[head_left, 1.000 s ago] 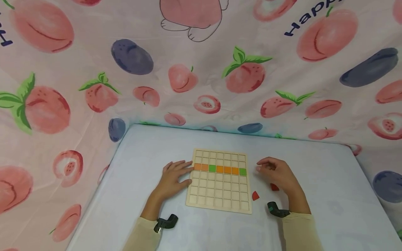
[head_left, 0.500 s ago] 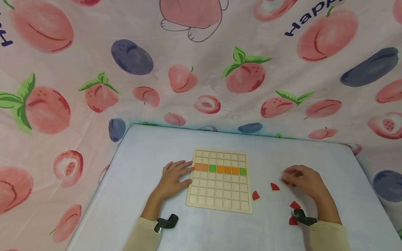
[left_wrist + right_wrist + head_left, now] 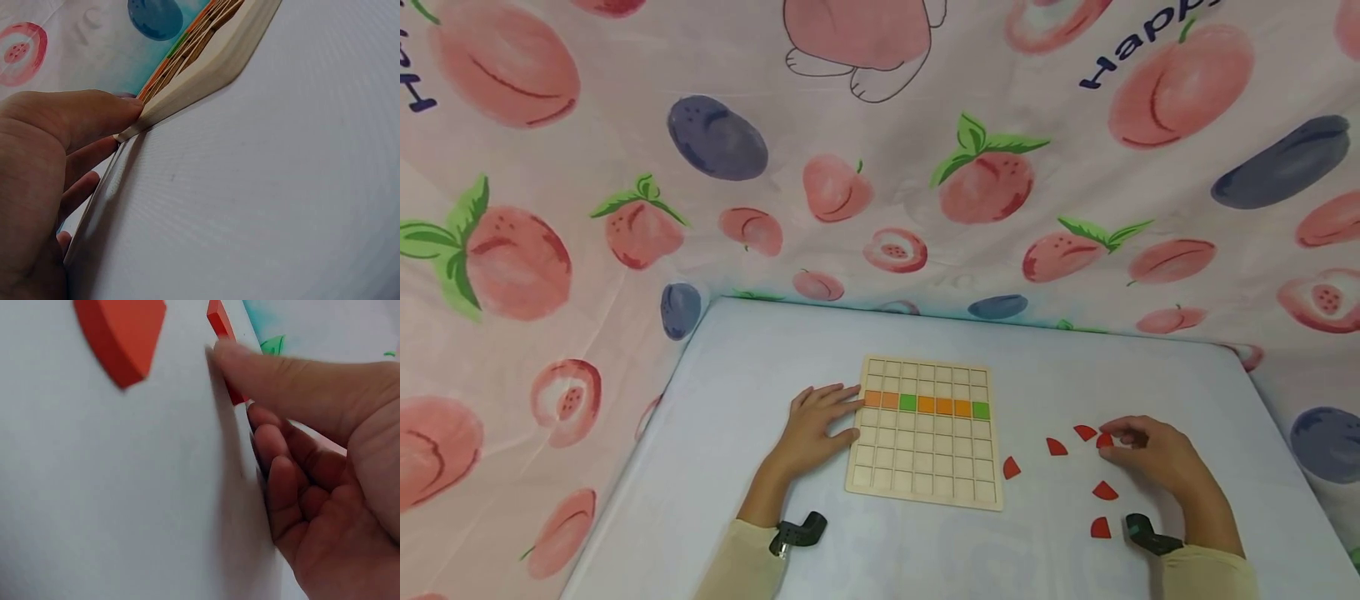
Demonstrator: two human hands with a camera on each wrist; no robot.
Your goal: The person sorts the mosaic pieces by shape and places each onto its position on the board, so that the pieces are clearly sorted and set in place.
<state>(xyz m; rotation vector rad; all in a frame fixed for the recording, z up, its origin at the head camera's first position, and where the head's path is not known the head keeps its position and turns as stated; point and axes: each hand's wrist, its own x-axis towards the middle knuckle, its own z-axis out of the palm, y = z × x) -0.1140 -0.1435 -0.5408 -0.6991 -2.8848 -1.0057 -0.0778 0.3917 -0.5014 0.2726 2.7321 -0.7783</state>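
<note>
A square wooden grid board lies on the white table, with orange and green square tiles filling one row. My left hand rests at the board's left side, fingers spread; in the left wrist view its thumb touches the board edge. Off to the right, my right hand pinches a red quarter-circle piece between thumb and fingers, low over the table. In the right wrist view the thumb covers part of that red piece.
Several other red quarter-circle pieces lie loose between board and right hand: one near the board's edge, others farther right and nearer the front. A fruit-printed cloth hangs behind the table.
My right hand has moved right and toward the front, away from the board, uncovering several red pieces, and its fingers have come round one of them. My left hand and the board have stayed put.
</note>
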